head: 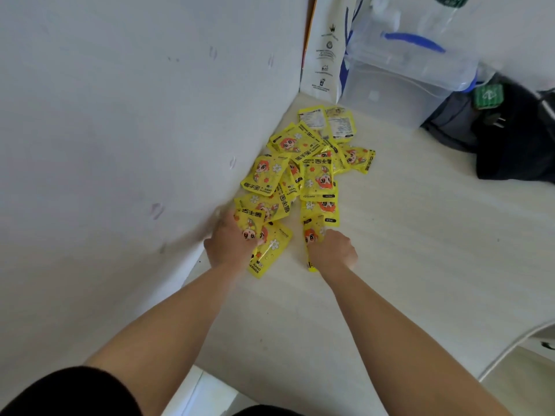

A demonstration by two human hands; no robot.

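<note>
Several yellow hand-warmer packets (pixel 309 163) with an orange cartoon figure lie in a loose pile on a white table (pixel 405 235), against the wall on the left. My left hand (pixel 229 243) grips one packet (pixel 249 225) at the near end of the pile, above another packet (pixel 270 250) lying flat. My right hand (pixel 333 250) holds a second packet (pixel 312 235) at its near edge, fingers curled over it. Both forearms reach in from the bottom of the view.
A white wall (pixel 120 115) runs along the left of the table. At the back stand a clear plastic container with blue handles (pixel 402 70) and a white printed bag (pixel 324 49). A black bag (pixel 510 136) lies at the back right. The table's edge curves at right.
</note>
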